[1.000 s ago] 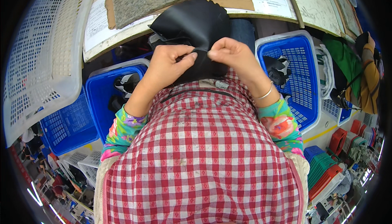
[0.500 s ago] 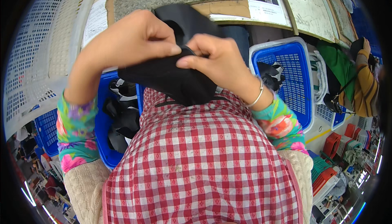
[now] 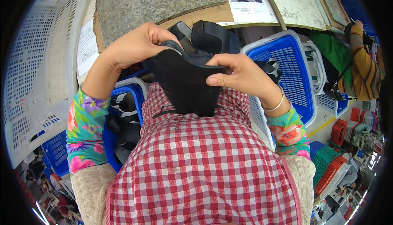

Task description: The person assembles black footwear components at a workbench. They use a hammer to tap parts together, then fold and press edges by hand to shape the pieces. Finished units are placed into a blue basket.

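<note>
A black shoe upper [image 3: 186,81] hangs between my two hands, its opening spread and facing up, its lower end against my checked apron [image 3: 196,163]. My left hand [image 3: 141,46] pinches the rim on the left, thumb inside and fingers partly hidden behind the edge. On the right, my right hand [image 3: 241,75] grips the other side of the rim between thumb and fingers. Behind the rim a curved black flap [image 3: 211,36] stands up, with a greyish lining piece next to it; whether both belong to the same upper I cannot tell.
Ahead lies a workbench with a grey stone slab [image 3: 163,7] and a printed sheet [image 3: 249,3]. Blue baskets [image 3: 292,81] stand right and left, holding black and white pieces [image 3: 123,126]. A tall white crate [image 3: 41,73] borders the left. A co-worker's striped sleeve [image 3: 364,73] shows far right.
My hands have moved apart along the rim, from close together to opposite sides. The upper has turned and opened, and its inside now shows.
</note>
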The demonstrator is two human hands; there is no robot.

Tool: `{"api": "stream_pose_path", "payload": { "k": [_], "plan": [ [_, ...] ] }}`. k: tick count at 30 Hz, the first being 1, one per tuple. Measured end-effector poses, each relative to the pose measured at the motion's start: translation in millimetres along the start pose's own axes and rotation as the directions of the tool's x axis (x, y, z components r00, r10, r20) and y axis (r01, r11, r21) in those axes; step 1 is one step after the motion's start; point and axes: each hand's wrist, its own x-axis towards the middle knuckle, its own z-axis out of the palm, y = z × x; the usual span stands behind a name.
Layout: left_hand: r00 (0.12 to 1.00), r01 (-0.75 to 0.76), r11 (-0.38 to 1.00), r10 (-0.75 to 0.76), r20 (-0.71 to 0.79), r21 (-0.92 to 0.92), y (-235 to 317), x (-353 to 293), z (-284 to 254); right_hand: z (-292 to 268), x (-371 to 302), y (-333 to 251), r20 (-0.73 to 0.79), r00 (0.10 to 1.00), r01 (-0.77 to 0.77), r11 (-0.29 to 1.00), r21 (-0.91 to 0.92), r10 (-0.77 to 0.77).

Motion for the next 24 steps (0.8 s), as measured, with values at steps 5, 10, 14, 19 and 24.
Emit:
{"api": "stream_pose_path", "payload": {
  "k": [5,10,14,19,24],
  "plan": [
    [0.984,-0.017,1.0,0.017,-0.18,0.005,-7.1,-1.9,12.7,0.1,11.6,3.3,-0.032,0.999,-0.035,0.994,-0.104,0.031],
    [0.969,-0.111,0.992,0.12,-0.215,0.054,-9.0,-9.0,17.3,-1.3,14.8,8.1,-0.051,0.997,-0.069,0.993,-0.092,0.064],
    [0.969,-0.16,0.982,0.175,-0.174,0.098,-7.2,-10.6,18.2,0.1,17.0,10.3,-0.083,0.996,0.008,0.998,-0.059,-0.013],
    [0.967,-0.167,0.981,0.182,-0.178,0.094,-8.3,-8.7,19.4,-8.0,24.3,9.0,0.006,1.0,-0.004,0.999,-0.044,0.004],
    [0.965,-0.174,0.972,0.2,-0.17,0.157,-8.5,-8.7,19.9,-10.0,29.9,7.5,0.094,0.996,-0.006,1.0,0.013,0.005]
  ]
}}
